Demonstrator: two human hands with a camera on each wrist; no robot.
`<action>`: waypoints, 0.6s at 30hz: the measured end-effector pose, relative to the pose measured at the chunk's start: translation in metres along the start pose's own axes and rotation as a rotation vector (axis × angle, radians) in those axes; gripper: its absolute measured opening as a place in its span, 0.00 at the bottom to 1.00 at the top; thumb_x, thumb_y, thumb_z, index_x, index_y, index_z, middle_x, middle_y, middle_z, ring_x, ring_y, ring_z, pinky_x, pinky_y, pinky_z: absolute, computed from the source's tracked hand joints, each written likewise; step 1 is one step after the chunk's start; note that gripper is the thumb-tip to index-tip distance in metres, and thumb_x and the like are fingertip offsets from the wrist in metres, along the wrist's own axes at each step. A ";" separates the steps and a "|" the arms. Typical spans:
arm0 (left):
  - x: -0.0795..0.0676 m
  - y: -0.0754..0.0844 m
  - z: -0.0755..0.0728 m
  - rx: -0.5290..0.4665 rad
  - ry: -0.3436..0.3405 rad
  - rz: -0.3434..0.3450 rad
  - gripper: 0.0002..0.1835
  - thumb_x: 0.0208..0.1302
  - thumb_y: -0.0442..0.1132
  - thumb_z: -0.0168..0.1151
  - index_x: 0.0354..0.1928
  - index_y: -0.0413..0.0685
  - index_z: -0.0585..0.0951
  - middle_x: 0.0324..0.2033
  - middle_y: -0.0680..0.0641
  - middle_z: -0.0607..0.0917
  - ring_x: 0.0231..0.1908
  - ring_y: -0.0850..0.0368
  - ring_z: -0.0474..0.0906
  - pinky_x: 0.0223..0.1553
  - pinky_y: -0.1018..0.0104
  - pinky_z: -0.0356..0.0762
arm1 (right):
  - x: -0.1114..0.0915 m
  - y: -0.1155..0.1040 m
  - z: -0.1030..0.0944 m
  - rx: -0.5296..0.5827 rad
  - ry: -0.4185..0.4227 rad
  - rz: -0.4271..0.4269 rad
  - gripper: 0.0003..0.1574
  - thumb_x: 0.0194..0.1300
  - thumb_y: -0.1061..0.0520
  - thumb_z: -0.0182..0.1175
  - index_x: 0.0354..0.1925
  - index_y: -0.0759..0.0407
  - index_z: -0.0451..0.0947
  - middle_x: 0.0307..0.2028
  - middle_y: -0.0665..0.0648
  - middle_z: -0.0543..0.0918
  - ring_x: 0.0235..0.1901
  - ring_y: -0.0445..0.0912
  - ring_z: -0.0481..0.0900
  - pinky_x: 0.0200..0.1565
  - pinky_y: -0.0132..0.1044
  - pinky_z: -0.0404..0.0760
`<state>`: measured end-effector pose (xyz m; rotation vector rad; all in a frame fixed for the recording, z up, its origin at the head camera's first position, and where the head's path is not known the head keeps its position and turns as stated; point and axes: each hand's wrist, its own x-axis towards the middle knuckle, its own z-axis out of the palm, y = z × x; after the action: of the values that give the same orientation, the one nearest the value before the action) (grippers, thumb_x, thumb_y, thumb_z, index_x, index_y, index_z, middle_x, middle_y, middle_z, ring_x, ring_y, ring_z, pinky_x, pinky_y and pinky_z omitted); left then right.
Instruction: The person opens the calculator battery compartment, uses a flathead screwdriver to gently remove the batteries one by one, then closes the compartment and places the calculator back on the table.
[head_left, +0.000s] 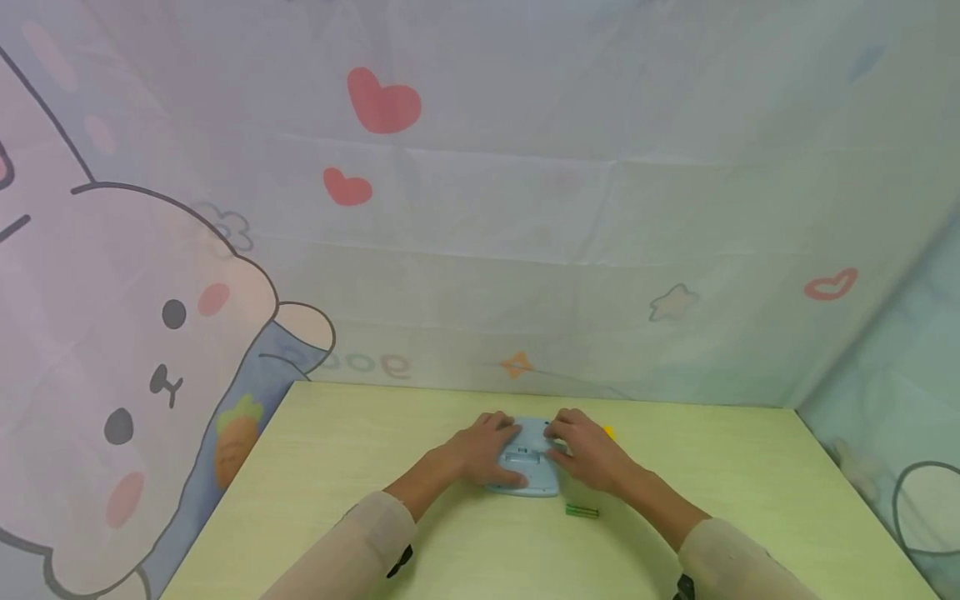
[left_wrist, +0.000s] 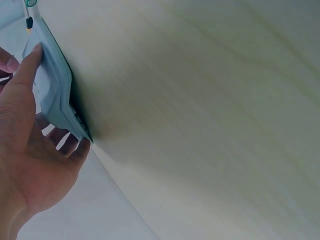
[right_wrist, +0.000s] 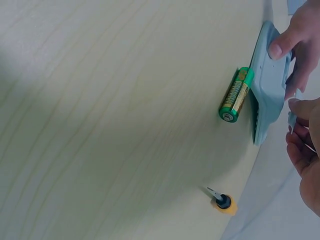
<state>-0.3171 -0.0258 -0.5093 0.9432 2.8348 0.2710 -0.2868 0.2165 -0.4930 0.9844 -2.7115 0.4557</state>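
Observation:
A light-blue plastic device [head_left: 536, 477] lies on the table with its recessed battery compartment [head_left: 522, 457] facing up. My left hand [head_left: 483, 450] grips its left side, thumb on the near part and fingers at the far edge. In the right wrist view, my right hand [right_wrist: 307, 135] pinches a small light-blue cover [right_wrist: 293, 119] between thumb and fingers, just off the device's surface. A green battery [right_wrist: 236, 95] lies on the table close to the device's near right edge.
A small screwdriver [right_wrist: 220, 199] with a yellow handle and dark collar rests on the table to the right, partly behind my right hand in the head view. The pale wood-grain table [head_left: 360, 433] ends at a printed cloth backdrop [head_left: 510, 275].

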 end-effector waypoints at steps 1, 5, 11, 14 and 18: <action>0.000 0.000 0.000 -0.001 0.001 -0.001 0.51 0.57 0.75 0.58 0.77 0.55 0.60 0.72 0.50 0.60 0.70 0.53 0.57 0.60 0.55 0.70 | 0.000 0.000 0.000 0.001 0.001 -0.003 0.11 0.68 0.52 0.65 0.47 0.52 0.81 0.45 0.48 0.78 0.48 0.44 0.72 0.49 0.41 0.77; 0.000 0.000 0.000 -0.001 0.001 -0.005 0.51 0.57 0.75 0.57 0.76 0.55 0.60 0.73 0.51 0.60 0.70 0.53 0.57 0.60 0.54 0.71 | 0.003 0.000 0.003 -0.003 0.009 -0.002 0.11 0.68 0.52 0.64 0.48 0.51 0.82 0.45 0.47 0.78 0.48 0.43 0.72 0.48 0.41 0.77; 0.002 -0.002 0.002 0.004 0.004 0.002 0.51 0.57 0.75 0.57 0.76 0.55 0.60 0.72 0.51 0.60 0.69 0.53 0.57 0.58 0.55 0.72 | 0.006 -0.006 0.009 0.011 0.024 0.001 0.11 0.67 0.53 0.66 0.47 0.52 0.83 0.43 0.46 0.78 0.46 0.42 0.71 0.46 0.39 0.77; 0.003 -0.002 0.004 0.007 0.002 0.006 0.51 0.57 0.75 0.56 0.77 0.55 0.60 0.72 0.51 0.60 0.69 0.53 0.57 0.57 0.55 0.73 | 0.008 -0.010 0.011 0.031 0.025 -0.012 0.10 0.66 0.53 0.66 0.46 0.52 0.83 0.43 0.47 0.77 0.45 0.41 0.70 0.46 0.38 0.77; 0.003 -0.003 0.004 0.011 0.005 0.010 0.52 0.57 0.76 0.56 0.77 0.55 0.59 0.72 0.51 0.60 0.69 0.52 0.57 0.56 0.55 0.73 | 0.011 -0.014 0.014 0.024 0.022 -0.034 0.09 0.67 0.53 0.65 0.45 0.51 0.82 0.43 0.47 0.77 0.45 0.41 0.70 0.46 0.38 0.77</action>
<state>-0.3204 -0.0257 -0.5142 0.9611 2.8393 0.2593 -0.2876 0.1949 -0.4996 1.0241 -2.6712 0.4907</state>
